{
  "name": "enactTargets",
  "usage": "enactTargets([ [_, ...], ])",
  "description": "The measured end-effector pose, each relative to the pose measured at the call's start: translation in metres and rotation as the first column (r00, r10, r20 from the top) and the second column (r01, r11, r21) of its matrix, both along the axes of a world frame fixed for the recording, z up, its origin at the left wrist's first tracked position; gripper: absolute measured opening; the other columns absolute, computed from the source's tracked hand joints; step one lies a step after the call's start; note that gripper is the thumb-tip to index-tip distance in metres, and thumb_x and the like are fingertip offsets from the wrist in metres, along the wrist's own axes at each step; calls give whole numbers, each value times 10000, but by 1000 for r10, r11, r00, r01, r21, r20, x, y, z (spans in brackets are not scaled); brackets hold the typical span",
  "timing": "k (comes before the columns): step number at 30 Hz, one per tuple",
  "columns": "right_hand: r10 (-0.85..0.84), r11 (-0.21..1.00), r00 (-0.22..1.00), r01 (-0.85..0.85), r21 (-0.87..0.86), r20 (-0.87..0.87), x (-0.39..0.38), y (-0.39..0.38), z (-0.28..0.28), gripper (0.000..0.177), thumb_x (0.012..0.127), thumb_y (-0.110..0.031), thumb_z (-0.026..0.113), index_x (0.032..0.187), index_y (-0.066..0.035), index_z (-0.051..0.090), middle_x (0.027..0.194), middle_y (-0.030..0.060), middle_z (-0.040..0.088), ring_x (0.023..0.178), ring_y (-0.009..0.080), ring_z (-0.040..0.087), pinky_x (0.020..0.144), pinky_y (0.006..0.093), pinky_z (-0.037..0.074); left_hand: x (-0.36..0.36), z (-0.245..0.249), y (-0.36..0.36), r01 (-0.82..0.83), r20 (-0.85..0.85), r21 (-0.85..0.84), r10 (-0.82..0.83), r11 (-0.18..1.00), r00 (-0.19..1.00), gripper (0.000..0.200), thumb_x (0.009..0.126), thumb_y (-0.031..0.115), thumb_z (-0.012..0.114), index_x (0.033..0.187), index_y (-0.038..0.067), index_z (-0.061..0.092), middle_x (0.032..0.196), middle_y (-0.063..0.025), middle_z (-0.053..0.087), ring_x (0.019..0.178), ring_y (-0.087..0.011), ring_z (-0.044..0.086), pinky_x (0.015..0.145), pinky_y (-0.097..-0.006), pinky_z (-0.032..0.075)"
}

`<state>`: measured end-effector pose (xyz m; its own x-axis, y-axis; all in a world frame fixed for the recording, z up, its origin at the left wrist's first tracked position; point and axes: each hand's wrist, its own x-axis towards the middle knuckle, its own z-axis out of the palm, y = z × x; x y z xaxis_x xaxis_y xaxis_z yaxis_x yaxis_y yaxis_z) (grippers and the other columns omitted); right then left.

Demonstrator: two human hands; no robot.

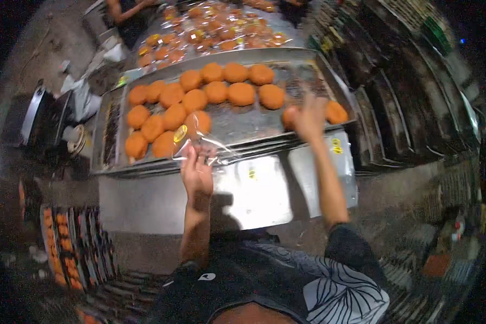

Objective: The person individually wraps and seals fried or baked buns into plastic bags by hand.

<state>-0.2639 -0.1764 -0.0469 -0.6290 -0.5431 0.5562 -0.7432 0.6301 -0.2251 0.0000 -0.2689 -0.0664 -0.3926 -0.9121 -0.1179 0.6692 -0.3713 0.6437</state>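
My left hand point(197, 171) grips a clear plastic bag point(221, 150) with a yellow label, held up over the front edge of the tray. An orange-brown bun point(199, 123) shows at the bag's upper part. On the right, my right hand point(310, 117) is over the metal tray point(243, 127), its fingers smeared by motion. Right at its thumb side is a bun point(289, 117), partly covered by the hand. Another bun point(337, 112) lies just right of the wrist. Several more round buns point(194, 101) lie in rows across the left and middle of the tray.
Behind the tray is a heap of bagged buns point(216, 27). A person's arm point(132, 11) shows at the upper left. Stacked dark trays point(399, 108) stand on the right. A rack with buns point(64, 243) is at the lower left. A shiny metal surface point(145, 202) lies before me.
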Motion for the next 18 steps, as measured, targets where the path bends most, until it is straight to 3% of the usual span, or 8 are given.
enactTargets([
  [1,-150,981,777,193,5,-611,-69,-1,-78,296,744,-309,528,756,-14,518,826,224,546,910,363,475,736,436,382,8,11,-4,-72,-39,176,80,982,996,337,850,260,426,1138,86,428,1074,-56,477,964,-211,458,887,-450,366],
  [2,-41,894,986,-35,447,159,-78,-2,-70,327,702,-306,623,794,-24,485,808,197,554,882,296,510,732,407,411,19,10,-11,-38,-202,178,74,983,977,351,825,235,431,1134,69,426,1106,-74,461,1044,-269,424,916,-492,330],
  [3,-23,897,983,-60,437,181,-60,-6,-50,327,702,-306,623,794,-24,485,808,197,554,882,296,510,732,407,411,31,10,-16,-64,-241,161,102,985,965,408,828,232,416,1197,74,342,1177,-109,384,1086,-294,386,934,-501,300],
  [5,359,923,739,-373,-98,571,-15,-1,-10,389,615,-218,727,827,-36,457,816,133,548,804,214,527,714,346,436,44,11,-23,-87,-280,147,126,985,952,476,832,228,401,1261,80,257,1248,-144,306,1128,-318,348,952,-509,271],
  [8,794,573,415,-269,-774,444,99,-2,13,501,534,-172,779,917,-48,481,896,66,552,817,167,537,717,301,442,31,13,-23,-282,-251,211,331,936,910,479,842,203,381,1279,100,215,1245,-147,326,1148,-331,336,964,-513,253],
  [11,697,615,628,-276,-738,346,168,-12,27,646,527,-179,771,1068,-37,448,996,120,532,966,219,497,856,304,381,0,32,26,-58,-42,-313,48,948,998,468,866,154,330,1303,135,164,1264,-179,322,1135,-347,363,954,-474,288],
  [16,721,562,451,63,-825,526,190,6,2,714,562,-127,744,1153,-25,357,1085,156,490,980,221,496,855,320,384,-13,14,60,216,-181,-230,-259,949,949,515,867,267,354,1294,52,162,1269,-169,311,1134,-274,378,956,-394,299],
  [18,562,549,661,151,-822,497,181,-7,-2,758,565,-112,737,1194,-37,321,1111,149,486,961,198,511,805,301,419,-15,-19,76,238,262,-339,-151,910,953,530,848,341,393,1246,14,266,1205,-143,380,1055,-213,433,882,-337,358],
])
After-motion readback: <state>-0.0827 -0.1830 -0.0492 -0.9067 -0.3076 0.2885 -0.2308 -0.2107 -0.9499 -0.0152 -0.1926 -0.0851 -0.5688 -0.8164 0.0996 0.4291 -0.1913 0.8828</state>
